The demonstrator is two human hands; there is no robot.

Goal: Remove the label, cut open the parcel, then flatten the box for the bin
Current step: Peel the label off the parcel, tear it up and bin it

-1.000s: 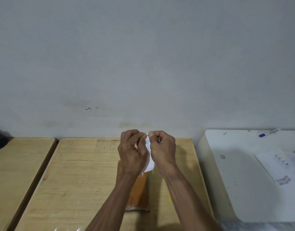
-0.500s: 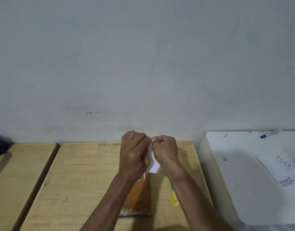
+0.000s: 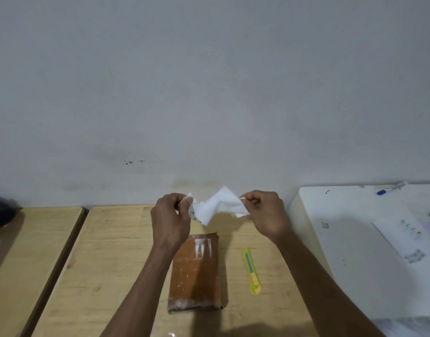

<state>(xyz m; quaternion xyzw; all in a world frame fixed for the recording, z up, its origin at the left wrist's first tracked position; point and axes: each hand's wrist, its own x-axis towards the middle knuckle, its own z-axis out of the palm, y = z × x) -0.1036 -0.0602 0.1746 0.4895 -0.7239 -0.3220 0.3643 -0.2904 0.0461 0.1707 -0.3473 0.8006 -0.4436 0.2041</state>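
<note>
The label point(image 3: 217, 205) is off the parcel and stretched, crumpled, between the two hands, held up above the far end of the tabletop point(image 3: 116, 251); the left hand point(image 3: 171, 215) pinches its left corner and the right hand point(image 3: 265, 211) pinches its right edge, both with fingers curled round the paper. The parcel point(image 3: 197, 273) lies flat on the tabletop just below and nearer than the hands, part of its left side hidden under the left forearm, with pale scraps on its far face where the label seems to have torn away. A yellow knife point(image 3: 251, 271) lies just right of the parcel, below the right hand and apart from it. If the label's back is sticky, as seems likely, it may cling to the fingers or fold onto itself and be awkward to drop. Reaching for the knife with paper stuck to a hand would spoil the grip. The parcel looks glossy with tape, so a blade could skid across it toward the steadying hand. Off beyond the right hand stands a white surface point(image 3: 355, 239) carrying a pen point(image 3: 391, 188) and a sheet of paper point(image 3: 408, 239)
</note>
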